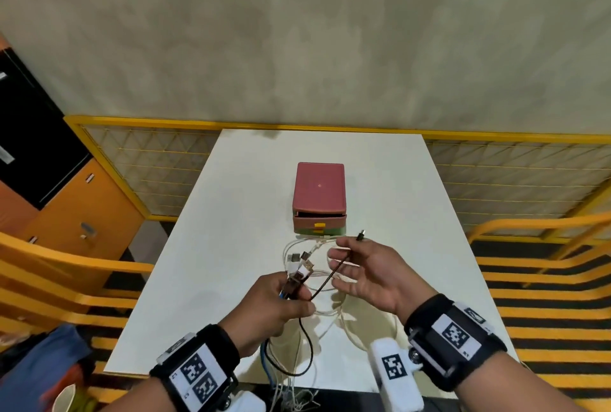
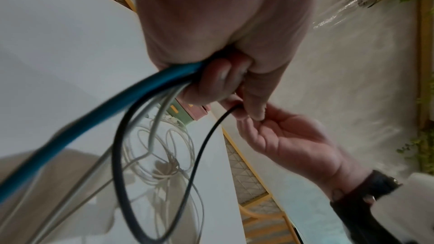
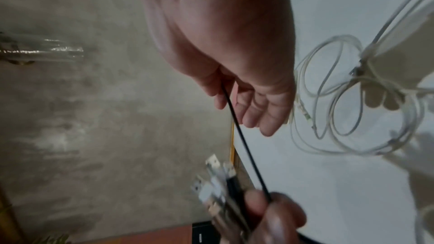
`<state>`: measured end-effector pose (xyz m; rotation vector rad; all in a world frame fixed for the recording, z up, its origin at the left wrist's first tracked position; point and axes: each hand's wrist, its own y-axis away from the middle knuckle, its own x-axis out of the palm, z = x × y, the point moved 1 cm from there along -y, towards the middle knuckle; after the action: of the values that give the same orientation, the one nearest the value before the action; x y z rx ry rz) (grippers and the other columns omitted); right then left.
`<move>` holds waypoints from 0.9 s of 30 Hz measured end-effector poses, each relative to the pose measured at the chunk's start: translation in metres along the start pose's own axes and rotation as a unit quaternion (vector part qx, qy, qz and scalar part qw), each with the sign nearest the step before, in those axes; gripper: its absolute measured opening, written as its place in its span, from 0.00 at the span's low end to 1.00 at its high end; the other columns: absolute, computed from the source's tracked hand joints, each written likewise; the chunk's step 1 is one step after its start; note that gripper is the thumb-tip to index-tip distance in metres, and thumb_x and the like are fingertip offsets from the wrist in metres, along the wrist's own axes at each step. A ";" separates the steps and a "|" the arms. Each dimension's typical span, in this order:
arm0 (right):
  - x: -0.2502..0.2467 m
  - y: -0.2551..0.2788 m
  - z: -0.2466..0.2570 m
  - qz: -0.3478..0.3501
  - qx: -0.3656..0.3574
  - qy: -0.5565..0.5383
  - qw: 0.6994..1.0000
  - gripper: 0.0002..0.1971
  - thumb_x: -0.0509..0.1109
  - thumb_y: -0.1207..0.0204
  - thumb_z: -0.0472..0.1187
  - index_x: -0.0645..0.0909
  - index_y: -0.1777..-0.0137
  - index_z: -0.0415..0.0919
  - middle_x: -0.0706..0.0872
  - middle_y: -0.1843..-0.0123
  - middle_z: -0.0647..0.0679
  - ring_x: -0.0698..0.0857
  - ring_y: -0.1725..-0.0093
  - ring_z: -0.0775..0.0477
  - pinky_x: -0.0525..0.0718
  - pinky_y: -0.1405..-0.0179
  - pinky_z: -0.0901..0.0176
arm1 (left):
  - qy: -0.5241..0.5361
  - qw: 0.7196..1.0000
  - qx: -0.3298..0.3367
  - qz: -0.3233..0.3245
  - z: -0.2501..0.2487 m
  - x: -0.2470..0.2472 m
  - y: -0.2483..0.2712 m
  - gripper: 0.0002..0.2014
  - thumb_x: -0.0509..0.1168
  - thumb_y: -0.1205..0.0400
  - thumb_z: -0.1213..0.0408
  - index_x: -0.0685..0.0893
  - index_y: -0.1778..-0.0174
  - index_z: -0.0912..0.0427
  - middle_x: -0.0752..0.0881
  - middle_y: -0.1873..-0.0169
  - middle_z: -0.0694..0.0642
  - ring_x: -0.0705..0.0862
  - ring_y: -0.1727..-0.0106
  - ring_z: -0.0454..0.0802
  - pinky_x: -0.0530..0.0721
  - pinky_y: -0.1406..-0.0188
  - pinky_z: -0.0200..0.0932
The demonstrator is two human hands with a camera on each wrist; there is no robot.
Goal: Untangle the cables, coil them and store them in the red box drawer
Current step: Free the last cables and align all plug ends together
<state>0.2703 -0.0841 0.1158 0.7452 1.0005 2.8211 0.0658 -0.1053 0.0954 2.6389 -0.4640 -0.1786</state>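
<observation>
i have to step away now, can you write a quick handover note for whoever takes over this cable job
Left hand: grips a bunch of cable plugs, with the blue cable and the black cable running through it.
Right hand: holds the black cable near its free end.
White cables: loose tangle on the table, some hanging over the near edge.
Red box: behind the cables, top drawer slightly open.
Done: black cable partly pulled out.
Left: untangle, coil and store all of them.
</observation>
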 end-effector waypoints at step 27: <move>-0.082 0.029 -0.086 0.099 -0.041 0.740 0.664 0.08 0.62 0.29 0.49 0.81 0.63 0.50 0.83 0.66 0.60 0.82 0.61 0.61 0.75 0.61 0.74 | 0.112 0.988 0.102 -0.039 -0.024 -0.023 -0.008 0.14 0.58 0.11 0.62 0.88 0.48 0.64 0.78 0.74 0.58 0.76 0.76 0.52 0.79 0.65 0.50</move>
<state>0.3058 -0.1744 0.0410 -1.9127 0.6894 3.1571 0.0511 -0.0809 0.1144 2.8360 -0.3176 0.1482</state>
